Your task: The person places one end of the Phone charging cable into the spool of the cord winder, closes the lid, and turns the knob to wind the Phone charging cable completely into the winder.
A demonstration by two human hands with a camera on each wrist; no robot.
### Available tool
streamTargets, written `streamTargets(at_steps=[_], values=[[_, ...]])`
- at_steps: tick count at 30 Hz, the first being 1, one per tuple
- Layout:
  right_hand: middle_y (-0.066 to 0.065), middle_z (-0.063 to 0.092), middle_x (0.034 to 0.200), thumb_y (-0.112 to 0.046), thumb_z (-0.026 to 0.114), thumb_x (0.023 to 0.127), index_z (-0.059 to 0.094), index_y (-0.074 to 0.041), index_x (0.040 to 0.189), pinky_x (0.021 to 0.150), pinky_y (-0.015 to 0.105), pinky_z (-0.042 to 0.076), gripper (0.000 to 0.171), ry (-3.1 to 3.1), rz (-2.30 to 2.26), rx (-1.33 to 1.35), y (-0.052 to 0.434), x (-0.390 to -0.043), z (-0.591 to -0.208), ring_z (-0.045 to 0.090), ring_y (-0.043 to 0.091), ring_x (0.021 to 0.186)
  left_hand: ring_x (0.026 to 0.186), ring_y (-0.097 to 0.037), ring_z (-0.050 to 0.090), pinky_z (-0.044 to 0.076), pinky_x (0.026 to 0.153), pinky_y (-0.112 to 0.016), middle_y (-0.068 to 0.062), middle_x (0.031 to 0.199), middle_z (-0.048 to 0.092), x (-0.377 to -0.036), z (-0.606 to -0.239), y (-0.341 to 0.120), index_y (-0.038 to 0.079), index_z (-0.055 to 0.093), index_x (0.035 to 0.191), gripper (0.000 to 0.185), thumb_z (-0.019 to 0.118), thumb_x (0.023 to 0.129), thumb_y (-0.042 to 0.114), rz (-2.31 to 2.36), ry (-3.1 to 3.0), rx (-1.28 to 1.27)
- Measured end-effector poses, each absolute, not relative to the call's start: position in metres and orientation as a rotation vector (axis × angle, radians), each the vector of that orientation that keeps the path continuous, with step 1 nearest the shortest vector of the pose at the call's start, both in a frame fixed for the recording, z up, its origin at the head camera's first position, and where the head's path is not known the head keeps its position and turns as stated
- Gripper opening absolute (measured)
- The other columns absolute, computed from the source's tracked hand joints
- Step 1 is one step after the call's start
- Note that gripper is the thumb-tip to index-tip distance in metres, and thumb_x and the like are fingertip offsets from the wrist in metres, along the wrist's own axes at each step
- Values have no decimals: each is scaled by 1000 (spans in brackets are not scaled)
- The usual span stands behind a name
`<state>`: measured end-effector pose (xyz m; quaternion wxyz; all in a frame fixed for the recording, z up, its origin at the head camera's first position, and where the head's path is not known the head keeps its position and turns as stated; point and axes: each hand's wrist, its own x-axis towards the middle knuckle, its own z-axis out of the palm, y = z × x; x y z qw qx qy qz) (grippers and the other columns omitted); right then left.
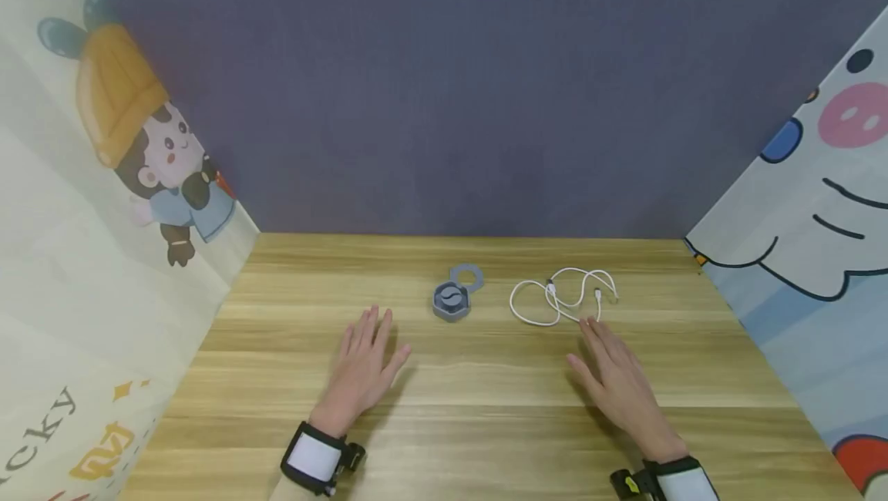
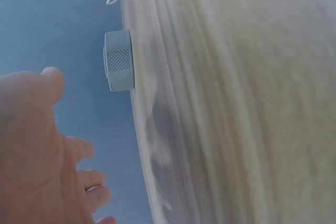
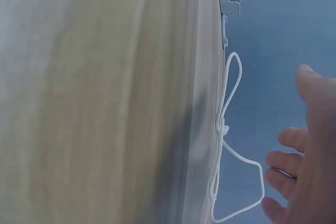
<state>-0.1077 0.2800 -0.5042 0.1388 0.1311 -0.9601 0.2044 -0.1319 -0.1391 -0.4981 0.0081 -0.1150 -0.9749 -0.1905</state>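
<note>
We see left hand flat, fingers spread, holding nothing, near grey hexagonal case; its ring lid just behind. Right hand spread too, fingertips at white cable. Wrist views blurred; cable ends hard to make out.

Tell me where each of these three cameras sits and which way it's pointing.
Head: worn high, looks forward and down at the wooden table; shows left hand and right hand, both flat.
Left wrist: looks past the left hand at the grey hexagonal case.
Right wrist: looks past the right hand at the white looped cable.
Shared: all three views catch the case and cable.
</note>
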Motion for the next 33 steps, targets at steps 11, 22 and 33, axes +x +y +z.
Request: streamTargets(at_steps=[11,22,33], values=[[31,39,157,-34,63,102,43,4,152,110,72,33,67,-2750,582,413,274,-115,-507,41,52,139,157,-41,15,13,127,-59,-25,169,16,-138,-497,-136,2,24,162,79,42,107,55,-615,-3037,-403],[30,41,156,-33,64,101,43,6,152,111,70,35,67,-2733,587,435,266,-121,-510,43,50,140,156,-41,18,16,126,-59,-25,169,18,-147,-502,-134,5,25,163,78,42,107,56,-599,-3035,-450],[29,48,152,-29,68,99,44,6,151,111,66,39,66,-2673,603,505,250,-134,-511,48,49,137,156,-40,18,15,127,-59,-24,169,17,-157,-498,-127,5,23,163,79,44,106,55,-654,-3046,-505]])
